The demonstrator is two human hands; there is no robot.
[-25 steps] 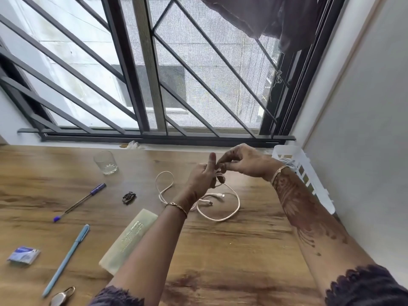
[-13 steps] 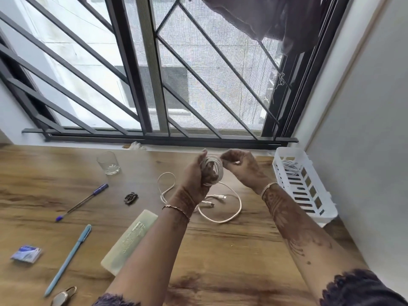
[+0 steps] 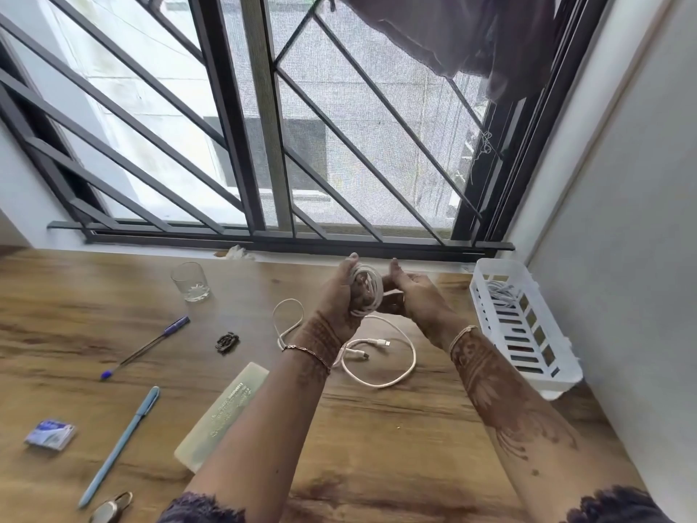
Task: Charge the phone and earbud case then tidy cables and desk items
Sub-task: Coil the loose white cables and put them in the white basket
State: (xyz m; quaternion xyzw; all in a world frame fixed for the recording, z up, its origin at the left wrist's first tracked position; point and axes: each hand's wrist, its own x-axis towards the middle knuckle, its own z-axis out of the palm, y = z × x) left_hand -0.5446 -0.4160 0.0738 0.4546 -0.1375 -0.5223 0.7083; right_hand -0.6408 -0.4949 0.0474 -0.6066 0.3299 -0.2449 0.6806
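Observation:
A white cable coil (image 3: 367, 288) is wound round the fingers of my left hand (image 3: 339, 300), held up above the wooden desk (image 3: 377, 439). My right hand (image 3: 411, 296) pinches the cable's loose end right beside the coil. Below both hands a second white cable (image 3: 377, 366) lies loose on the desk, with both its plugs showing. A white slotted basket (image 3: 558, 375) at the far right holds another white cable (image 3: 501, 292). No phone or earbud case shows.
On the left of the desk lie a drinking glass (image 3: 190, 283), a dark blue pen (image 3: 145, 347), a light blue pen (image 3: 120, 443), a black hair clip (image 3: 227, 342), a small blue packet (image 3: 51, 434) and a pale green case (image 3: 222, 409). A barred window runs behind.
The cable has been wound into a thicker coil round my left hand's fingers. My right hand has dropped from above the left hand to beside the coil. The view has shifted right.

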